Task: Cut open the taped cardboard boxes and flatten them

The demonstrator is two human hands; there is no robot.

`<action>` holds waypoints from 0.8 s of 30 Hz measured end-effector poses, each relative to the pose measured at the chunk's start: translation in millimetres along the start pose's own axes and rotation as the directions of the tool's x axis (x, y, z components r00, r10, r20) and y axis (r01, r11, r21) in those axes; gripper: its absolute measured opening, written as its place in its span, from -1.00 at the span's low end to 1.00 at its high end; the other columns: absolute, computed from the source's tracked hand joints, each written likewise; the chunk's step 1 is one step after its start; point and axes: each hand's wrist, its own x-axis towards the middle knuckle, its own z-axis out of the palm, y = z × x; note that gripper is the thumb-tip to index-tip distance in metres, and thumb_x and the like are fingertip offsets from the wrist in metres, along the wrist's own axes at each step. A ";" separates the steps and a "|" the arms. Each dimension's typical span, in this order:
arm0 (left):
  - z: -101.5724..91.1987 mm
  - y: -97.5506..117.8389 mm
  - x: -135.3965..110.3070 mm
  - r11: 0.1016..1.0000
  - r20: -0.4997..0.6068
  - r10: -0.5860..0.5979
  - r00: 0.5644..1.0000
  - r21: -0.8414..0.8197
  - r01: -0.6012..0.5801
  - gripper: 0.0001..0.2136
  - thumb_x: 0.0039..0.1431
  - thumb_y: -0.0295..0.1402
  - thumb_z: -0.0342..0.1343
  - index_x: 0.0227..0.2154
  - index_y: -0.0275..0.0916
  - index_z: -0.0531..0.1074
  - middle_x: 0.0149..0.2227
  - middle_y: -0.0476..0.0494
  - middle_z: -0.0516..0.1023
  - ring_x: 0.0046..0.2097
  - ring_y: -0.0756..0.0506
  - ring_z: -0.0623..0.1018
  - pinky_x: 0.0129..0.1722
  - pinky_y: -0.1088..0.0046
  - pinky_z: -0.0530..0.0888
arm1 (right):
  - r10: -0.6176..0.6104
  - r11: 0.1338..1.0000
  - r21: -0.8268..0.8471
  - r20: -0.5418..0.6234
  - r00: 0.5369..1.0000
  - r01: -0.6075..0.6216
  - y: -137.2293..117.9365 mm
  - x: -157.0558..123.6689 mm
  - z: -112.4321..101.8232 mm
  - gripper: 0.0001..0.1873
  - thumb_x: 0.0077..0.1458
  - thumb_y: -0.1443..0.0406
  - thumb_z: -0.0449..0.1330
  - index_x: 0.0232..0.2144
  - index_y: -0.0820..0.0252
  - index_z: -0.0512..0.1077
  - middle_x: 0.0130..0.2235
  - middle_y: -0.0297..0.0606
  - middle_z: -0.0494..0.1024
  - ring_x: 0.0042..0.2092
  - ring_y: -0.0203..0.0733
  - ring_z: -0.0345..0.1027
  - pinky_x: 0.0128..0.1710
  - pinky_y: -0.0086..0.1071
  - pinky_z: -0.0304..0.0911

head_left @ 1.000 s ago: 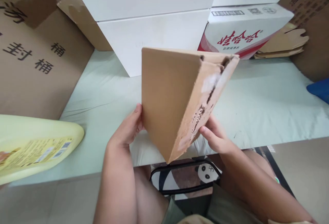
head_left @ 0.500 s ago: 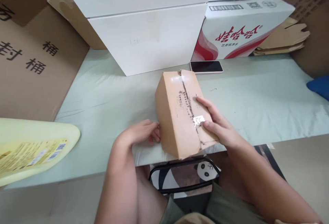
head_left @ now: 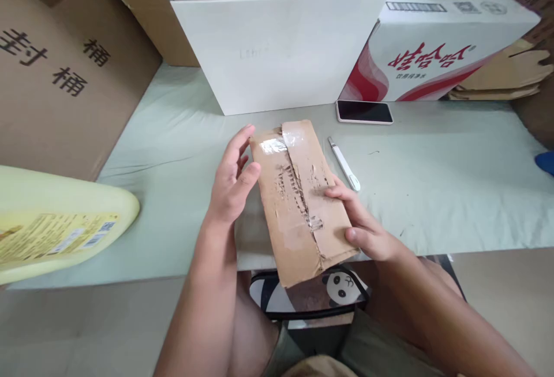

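A small brown cardboard box (head_left: 298, 204) is at the table's front edge, its taped top facing up. A ragged slit runs along the seam through the tape. My right hand (head_left: 366, 224) grips the box's right side, with the thumb and fingers on the top near its lower right edge. At the upper left side is my left hand (head_left: 236, 178), its thumb and fingers apart, close against the box's edge; whether it touches is hard to tell. A white utility knife (head_left: 344, 163) lies just right of the box.
Behind stand white boxes (head_left: 277, 53) and a red-and-white carton (head_left: 424, 53), with a phone (head_left: 364, 112) in front. A large cardboard box (head_left: 82, 77) and a yellow jug (head_left: 64, 221) occupy the left. A panda-printed bag (head_left: 303, 299) is below the table edge.
My left hand has moved from the box's lower left side up to its upper left edge and spread. The box's top has turned more toward me, and the knife has come into view.
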 end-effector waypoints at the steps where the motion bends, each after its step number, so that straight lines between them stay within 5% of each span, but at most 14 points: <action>1: 0.4 0.5 0.3 1.000 0.036 0.023 0.999 0.004 -0.023 -0.34 0.26 0.19 0.19 0.34 0.07 0.35 0.46 -0.21 0.33 0.46 -0.37 0.37 0.37 0.02 0.46 | 0.005 0.999 0.038 0.005 1.000 -0.005 -1.7 1.2 1.5 -0.39 0.28 -0.12 0.19 0.30 -0.22 0.25 0.61 -0.35 -0.18 0.60 0.21 -0.19 0.48 0.18 0.09; 6: -2.3 6.9 3.4 0.990 0.122 0.109 0.987 0.072 -0.118 -0.50 0.27 0.02 0.29 0.22 0.05 0.48 0.38 -0.19 0.43 0.50 -0.41 0.29 0.41 -0.11 0.41 | -0.039 0.991 0.132 0.007 0.999 0.037 -4.9 4.3 6.3 -0.45 0.31 -0.04 0.19 0.29 -0.33 0.23 0.60 -0.48 -0.19 0.61 0.16 -0.25 0.52 0.16 0.01; 11: -2.8 8.9 3.9 0.997 0.155 0.082 0.984 -0.007 -0.082 -0.55 0.30 -0.06 0.27 0.21 0.09 0.46 0.35 -0.16 0.45 0.51 -0.37 0.25 0.37 -0.07 0.46 | -0.025 0.994 0.108 -0.005 1.000 0.025 -2.2 3.3 5.3 -0.43 0.30 -0.05 0.18 0.30 -0.32 0.22 0.60 -0.47 -0.18 0.62 0.14 -0.28 0.51 0.17 0.01; 24: 3.0 5.9 2.1 0.997 0.083 0.019 0.996 0.079 -0.025 -0.51 0.26 0.14 0.23 0.12 0.02 0.48 0.28 -0.21 0.47 0.35 -0.34 0.43 0.42 -0.11 0.34 | -0.045 0.999 0.019 0.030 0.999 0.045 2.2 2.3 -0.5 -0.43 0.33 -0.09 0.14 0.32 -0.37 0.17 0.61 -0.45 -0.21 0.63 0.12 -0.31 0.46 0.19 0.13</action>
